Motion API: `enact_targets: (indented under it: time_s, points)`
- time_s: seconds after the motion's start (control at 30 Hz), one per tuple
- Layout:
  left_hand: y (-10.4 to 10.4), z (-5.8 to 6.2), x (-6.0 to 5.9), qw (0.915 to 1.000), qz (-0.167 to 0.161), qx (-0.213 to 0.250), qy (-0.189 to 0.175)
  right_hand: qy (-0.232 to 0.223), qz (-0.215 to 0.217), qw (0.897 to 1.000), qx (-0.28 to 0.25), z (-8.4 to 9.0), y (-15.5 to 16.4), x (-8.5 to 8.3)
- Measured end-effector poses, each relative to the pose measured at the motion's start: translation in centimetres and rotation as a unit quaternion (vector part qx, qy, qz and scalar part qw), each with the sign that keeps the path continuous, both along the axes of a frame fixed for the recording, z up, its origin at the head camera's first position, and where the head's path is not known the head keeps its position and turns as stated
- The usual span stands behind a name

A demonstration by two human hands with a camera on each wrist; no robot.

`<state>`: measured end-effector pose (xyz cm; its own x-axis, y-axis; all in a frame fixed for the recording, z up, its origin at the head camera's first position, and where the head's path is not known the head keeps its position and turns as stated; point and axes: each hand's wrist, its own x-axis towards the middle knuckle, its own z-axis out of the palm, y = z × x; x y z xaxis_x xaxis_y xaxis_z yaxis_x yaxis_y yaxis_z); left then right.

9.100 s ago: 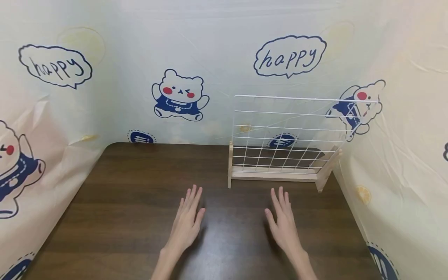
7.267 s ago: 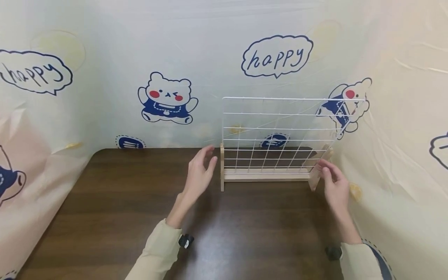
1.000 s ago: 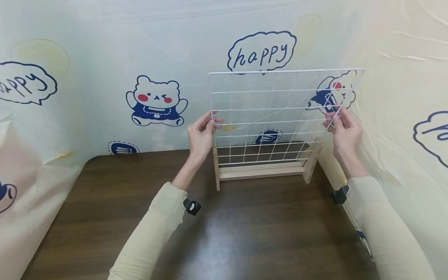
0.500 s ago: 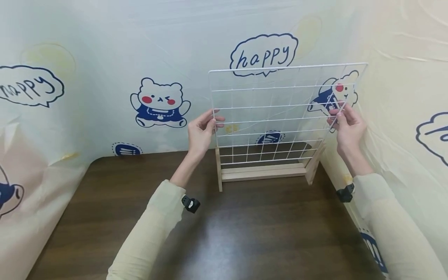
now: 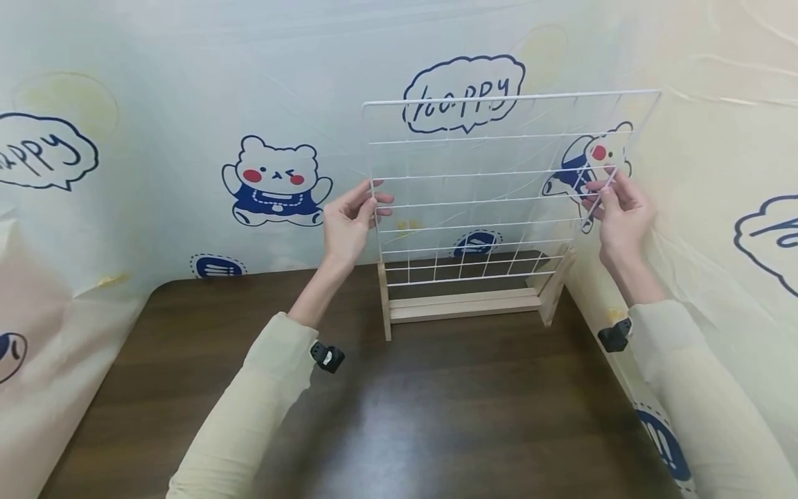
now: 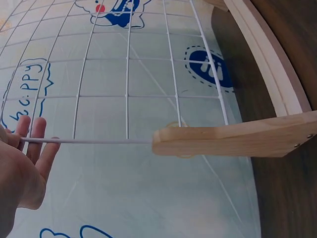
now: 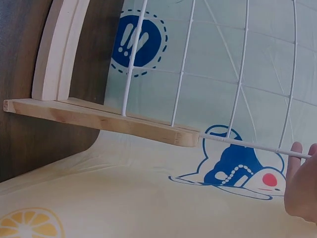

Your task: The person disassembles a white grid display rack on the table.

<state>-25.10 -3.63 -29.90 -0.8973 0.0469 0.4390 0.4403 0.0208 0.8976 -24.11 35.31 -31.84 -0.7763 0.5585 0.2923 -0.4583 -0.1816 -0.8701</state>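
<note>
With my left hand and right hand I pinch the side edges of the white wire grid. Its bottom wire is above the crossbar, between the uprights.

Soft, diffuse illumination fills the head view, casting pale glare on the dark wood-grain counter, with blurred-edged shadow to its left. Speech-bubble lettering appears smeared behind the wire grid. Both wrist views are dimmer, with lens distortion bowing the wooden crossbar.
</note>
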Motion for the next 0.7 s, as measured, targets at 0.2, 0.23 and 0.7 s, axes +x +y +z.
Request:
enact_targets:
  time_s: [0.2,0.23,0.7]
  points:
    - [-0.1,-0.8,-1.4,1.0000,-0.002,0.009,-0.001,0.006,0.005,1.000,-0.005,0.7,0.0,0.0]
    - [-0.2,-0.8,-1.5,1.0000,-0.001,0.007,0.000,0.008,0.006,1.000,-0.006,0.8,0.0,0.0]
    - [-0.3,-0.1,-1.6,0.9999,0.006,-0.008,0.012,0.026,0.031,0.999,-0.029,1.8,0.1,0.0]
